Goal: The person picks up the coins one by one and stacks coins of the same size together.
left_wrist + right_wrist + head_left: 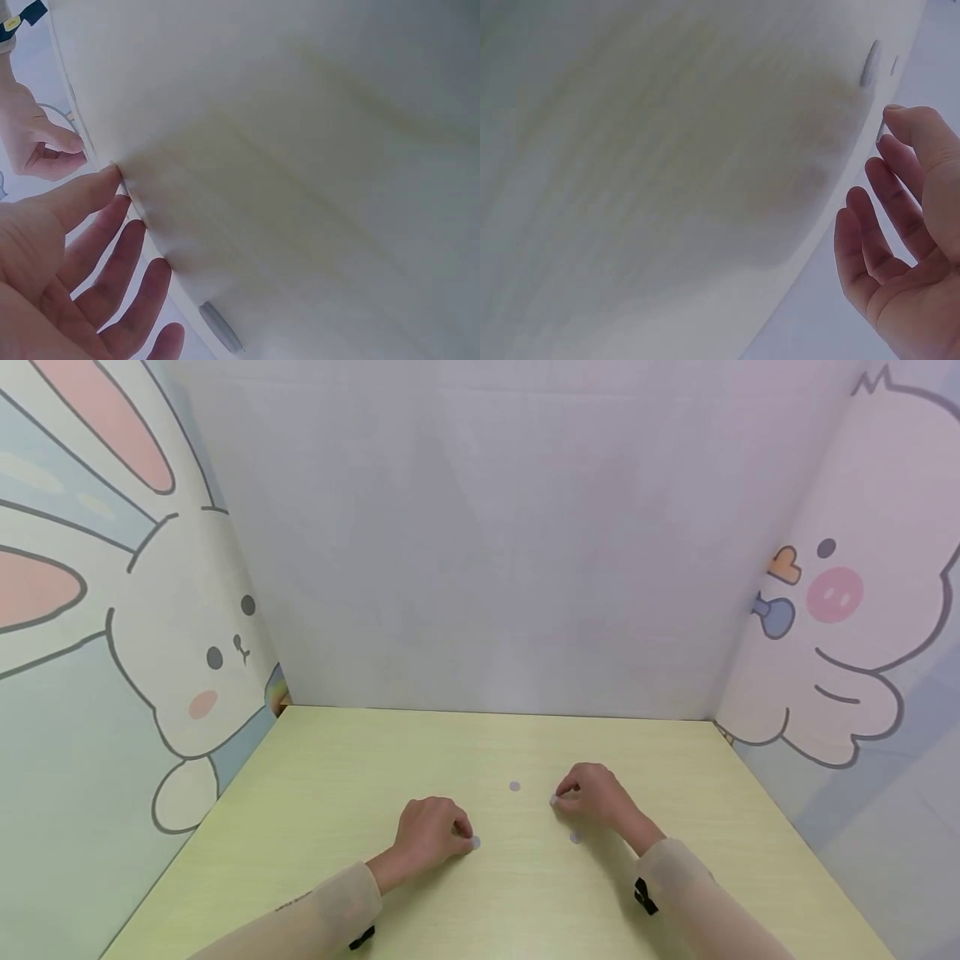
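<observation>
Small flat grey discs lie on the pale yellow table (360, 752). In the head view my left hand (429, 835) pinches one grey disc (476, 842) at its edge, between thumb and forefinger, right down at the tabletop. Farther back and to the right, my right hand (600, 795) has thumb and forefinger on another disc (554, 800). The right wrist view shows this disc (880, 133) edge-on between the fingertips, with the other fingers loosely bent. Between the hands lies a loose disc (514, 786); one more disc (575, 837) sits just below the right hand.
A plain whitish curtain (480, 543) rises behind the table's far edge. Side panels carry a cartoon rabbit (180, 635) on the left and a cartoon pink-cheeked animal (885, 543) on the right. Black straps (645, 896) show under the light sleeves (697, 893).
</observation>
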{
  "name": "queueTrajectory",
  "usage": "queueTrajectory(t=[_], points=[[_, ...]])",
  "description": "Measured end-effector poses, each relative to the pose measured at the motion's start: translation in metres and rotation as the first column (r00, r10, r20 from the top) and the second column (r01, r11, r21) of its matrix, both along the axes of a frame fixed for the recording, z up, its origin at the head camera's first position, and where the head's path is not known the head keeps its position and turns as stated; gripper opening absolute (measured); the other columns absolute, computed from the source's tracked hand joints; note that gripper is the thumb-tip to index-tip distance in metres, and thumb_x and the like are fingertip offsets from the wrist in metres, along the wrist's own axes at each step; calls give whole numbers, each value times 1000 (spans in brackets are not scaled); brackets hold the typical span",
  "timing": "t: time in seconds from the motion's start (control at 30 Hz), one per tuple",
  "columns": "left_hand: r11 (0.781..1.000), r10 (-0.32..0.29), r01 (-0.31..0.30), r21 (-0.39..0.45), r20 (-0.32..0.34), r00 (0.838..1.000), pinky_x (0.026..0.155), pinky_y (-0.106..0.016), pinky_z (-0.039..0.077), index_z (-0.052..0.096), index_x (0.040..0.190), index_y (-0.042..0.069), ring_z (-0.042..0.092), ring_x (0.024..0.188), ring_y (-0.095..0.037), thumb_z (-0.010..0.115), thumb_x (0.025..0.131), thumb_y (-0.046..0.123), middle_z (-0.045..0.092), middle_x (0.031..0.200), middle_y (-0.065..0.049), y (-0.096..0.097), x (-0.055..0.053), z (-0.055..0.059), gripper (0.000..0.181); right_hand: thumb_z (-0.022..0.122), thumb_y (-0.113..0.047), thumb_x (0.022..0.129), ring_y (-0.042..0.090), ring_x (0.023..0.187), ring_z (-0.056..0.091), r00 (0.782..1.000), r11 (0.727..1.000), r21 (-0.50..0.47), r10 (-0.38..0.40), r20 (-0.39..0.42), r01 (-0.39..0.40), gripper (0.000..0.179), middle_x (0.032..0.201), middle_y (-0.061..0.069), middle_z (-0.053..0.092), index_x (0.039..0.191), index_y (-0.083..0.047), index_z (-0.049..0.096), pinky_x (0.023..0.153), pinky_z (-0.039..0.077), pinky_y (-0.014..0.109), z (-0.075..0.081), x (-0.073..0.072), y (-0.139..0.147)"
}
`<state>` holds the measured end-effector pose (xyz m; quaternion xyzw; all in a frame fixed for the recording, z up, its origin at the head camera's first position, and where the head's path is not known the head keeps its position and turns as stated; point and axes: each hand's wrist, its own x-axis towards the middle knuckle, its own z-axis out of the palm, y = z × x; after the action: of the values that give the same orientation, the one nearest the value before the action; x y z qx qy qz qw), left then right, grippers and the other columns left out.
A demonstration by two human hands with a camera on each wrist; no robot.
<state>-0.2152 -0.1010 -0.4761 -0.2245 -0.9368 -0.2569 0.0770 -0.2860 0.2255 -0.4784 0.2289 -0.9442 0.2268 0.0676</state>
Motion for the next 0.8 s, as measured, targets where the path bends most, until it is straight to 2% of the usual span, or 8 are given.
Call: queueTrajectory(t=[0.17,0.37,0.57,0.8], points=[[1000,-7,7,3,23,1000,71,-34,44,82,76,22,60,73,-3,94,81,26,74,78,12,-1,2,2,14,89,-19,86,11,78,65,1000,1000,12,22,-8,-22,6,84,-8,72,87,-15,85,74,54,29,1,8,-13],[1000,-4,3,5,35,999,72,-35,44,81,76,23,59,73,-3,94,81,27,73,78,12,-1,2,3,14,91,-17,85,6,74,60,999,999,14,33,-15,-33,6,83,-9,70,86,-15,85,70,51,25,3,19,-30],[1000,3,-4,2,36,999,73,-37,43,81,75,24,59,73,-3,94,80,27,73,78,13,-1,1,3,15,90,-14,84,8,74,62,991,993,8,120,-50,-120,5,82,-7,72,85,-14,85,71,51,27,2,27,-46],[1000,-1,2,-2,30,1000,73,-37,43,81,75,24,59,73,-3,94,81,28,73,78,13,-1,1,2,15,88,-11,83,14,77,67,978,979,2,203,-37,-203,4,81,-3,74,85,-11,85,74,54,29,4,34,-66]])
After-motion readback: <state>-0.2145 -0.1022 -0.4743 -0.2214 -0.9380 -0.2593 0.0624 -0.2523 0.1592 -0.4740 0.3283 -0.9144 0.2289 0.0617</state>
